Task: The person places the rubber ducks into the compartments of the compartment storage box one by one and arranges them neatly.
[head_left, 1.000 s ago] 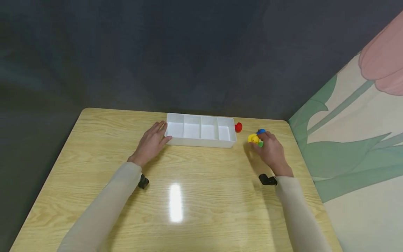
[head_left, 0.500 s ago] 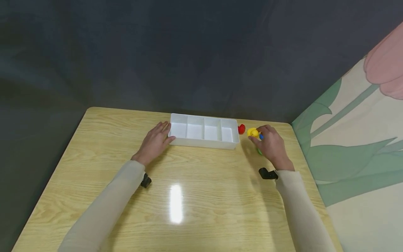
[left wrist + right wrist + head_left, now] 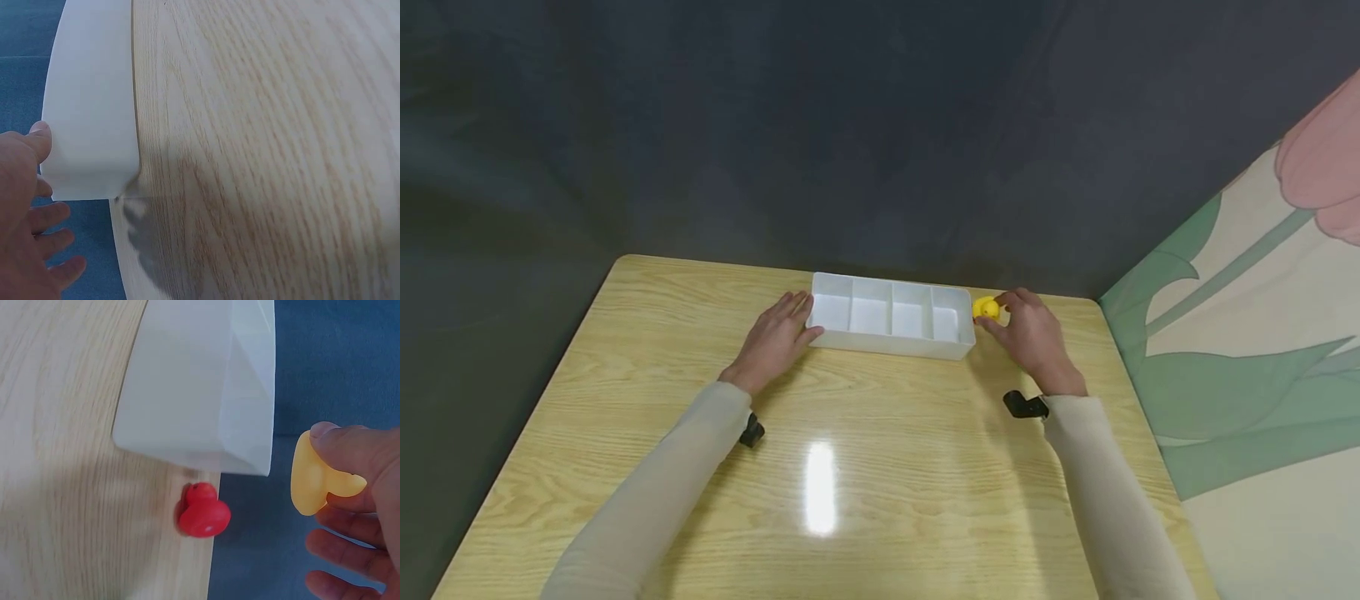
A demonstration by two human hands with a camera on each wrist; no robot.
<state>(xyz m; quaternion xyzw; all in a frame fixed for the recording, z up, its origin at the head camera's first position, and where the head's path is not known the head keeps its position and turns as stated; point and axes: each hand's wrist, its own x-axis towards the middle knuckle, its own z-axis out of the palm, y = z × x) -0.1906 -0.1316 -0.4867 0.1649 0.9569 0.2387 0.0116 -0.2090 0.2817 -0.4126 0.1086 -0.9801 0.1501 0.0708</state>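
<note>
A white tray [image 3: 895, 343] with a row of compartments stands near the table's back edge. My left hand [image 3: 775, 337] touches its left end, the thumb on the front wall by the corner and the other fingers loosely extended in the left wrist view. Between thumb and fingers, my right hand [image 3: 1030, 337] pinches a yellow rubber duck [image 3: 309, 478], held in the air just off the tray's right end. Below it, a red rubber duck [image 3: 203, 512] sits on the table close to that end; in the head view the yellow duck and hand mostly cover it.
The wooden table [image 3: 887, 483] has its back edge against a dark cloth [image 3: 880, 142]. A curtain with a flower print [image 3: 1247, 375] hangs along the right side.
My right hand has lifted the yellow duck and carried it left to the tray's right end. The blue and green things are now out of sight behind that hand. My left hand keeps its place.
</note>
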